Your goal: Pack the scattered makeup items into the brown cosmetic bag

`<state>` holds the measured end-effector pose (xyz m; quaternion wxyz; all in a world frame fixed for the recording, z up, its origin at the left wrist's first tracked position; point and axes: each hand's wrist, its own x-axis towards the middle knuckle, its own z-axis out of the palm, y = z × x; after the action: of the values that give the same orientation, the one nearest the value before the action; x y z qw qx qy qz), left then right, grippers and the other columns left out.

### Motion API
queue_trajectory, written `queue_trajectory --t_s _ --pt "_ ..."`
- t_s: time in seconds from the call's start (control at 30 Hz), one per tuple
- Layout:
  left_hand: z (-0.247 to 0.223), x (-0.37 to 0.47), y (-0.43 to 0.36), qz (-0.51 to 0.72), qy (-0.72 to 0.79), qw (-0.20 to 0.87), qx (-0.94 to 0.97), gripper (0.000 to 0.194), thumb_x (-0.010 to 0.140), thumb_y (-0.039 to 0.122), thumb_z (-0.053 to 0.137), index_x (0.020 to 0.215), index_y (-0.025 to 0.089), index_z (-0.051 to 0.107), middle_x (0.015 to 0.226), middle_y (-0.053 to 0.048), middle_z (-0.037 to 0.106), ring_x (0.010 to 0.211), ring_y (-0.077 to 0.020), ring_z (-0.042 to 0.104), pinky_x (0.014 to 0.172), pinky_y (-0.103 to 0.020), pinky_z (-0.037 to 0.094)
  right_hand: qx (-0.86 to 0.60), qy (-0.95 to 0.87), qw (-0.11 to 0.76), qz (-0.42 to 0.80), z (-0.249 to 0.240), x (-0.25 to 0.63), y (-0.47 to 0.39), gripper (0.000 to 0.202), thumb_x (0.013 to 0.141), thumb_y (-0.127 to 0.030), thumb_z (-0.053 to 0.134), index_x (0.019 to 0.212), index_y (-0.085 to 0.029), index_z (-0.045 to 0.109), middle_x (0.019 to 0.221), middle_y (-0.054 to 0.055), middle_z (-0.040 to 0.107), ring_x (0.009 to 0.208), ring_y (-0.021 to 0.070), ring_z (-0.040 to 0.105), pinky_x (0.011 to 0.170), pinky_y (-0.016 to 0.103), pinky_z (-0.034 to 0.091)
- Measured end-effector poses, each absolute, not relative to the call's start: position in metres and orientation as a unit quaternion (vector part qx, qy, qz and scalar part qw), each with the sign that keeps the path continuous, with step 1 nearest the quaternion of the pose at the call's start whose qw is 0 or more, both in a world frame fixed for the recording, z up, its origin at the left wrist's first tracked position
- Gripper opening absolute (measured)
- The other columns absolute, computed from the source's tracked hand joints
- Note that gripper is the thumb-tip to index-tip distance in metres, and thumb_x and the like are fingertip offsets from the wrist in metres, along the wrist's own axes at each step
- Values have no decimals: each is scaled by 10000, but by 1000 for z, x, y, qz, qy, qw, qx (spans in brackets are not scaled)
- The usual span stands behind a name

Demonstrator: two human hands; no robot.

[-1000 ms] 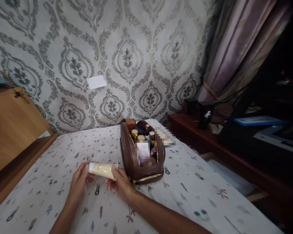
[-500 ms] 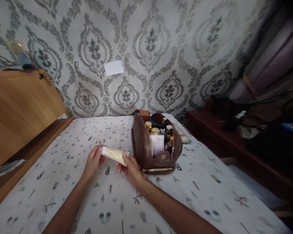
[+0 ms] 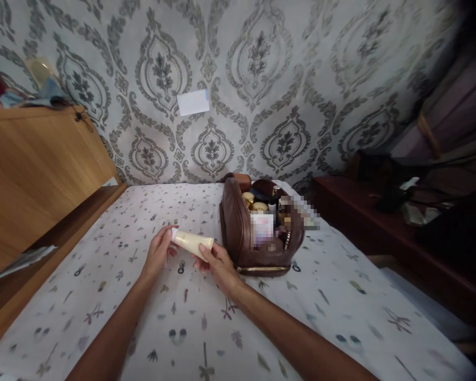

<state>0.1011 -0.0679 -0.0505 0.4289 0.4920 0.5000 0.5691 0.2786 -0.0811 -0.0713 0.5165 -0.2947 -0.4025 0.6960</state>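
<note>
A pale yellow squeeze tube [image 3: 192,243] with a white cap [image 3: 175,234] is held between my two hands above the patterned sheet. My left hand [image 3: 158,251] has its fingers closed around the cap end. At the tube's flat end, my right hand [image 3: 220,264] grips it with the thumb on top and the fingers below. Just right of that hand stands an open brown toiletry bag [image 3: 238,233], with several gold-topped jars [image 3: 261,207] and bottles inside. Part of the bag's contents is blurred out.
A white sheet with small printed motifs [image 3: 178,338] covers the surface. Wooden furniture [image 3: 43,174] borders the left side. Along the right runs a dark red ledge [image 3: 341,201] with clutter on it. The patterned wall [image 3: 257,132] rises behind, bearing a white paper [image 3: 194,102].
The view has shifted, so the bag and hands appear slightly farther right and higher. Both hands keep their hold on the tube.
</note>
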Motion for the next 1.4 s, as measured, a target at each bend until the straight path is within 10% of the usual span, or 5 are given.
queue_trajectory --t_s 0.63,1.13,1.4 --pt "-2 141 -48 597 373 493 511 392 814 491 677 1052 180 694 806 -14 554 697 -130 517 514 -189 438 -206 -222 461 834 -33 307 -99 445 903 -572 573 983 -143 661 739 44 711 549 102 602 480 188 362" --pt "-14 138 -59 596 365 544 465 447 766 460 774 1125 203 705 1039 -97 741 857 -196 672 721 -259 551 -193 -185 483 834 -41 307 -106 439 604 -385 913 826 -91 675 698 34 724 547 66 625 496 152 392" --pt "4 140 -64 615 333 523 487 403 758 421 775 1105 224 720 1124 -102 725 961 -268 703 757 -324 583 -166 -202 404 877 -28 314 -109 386 828 -474 710 790 -94 650 659 71 732 528 138 686 453 173 412"
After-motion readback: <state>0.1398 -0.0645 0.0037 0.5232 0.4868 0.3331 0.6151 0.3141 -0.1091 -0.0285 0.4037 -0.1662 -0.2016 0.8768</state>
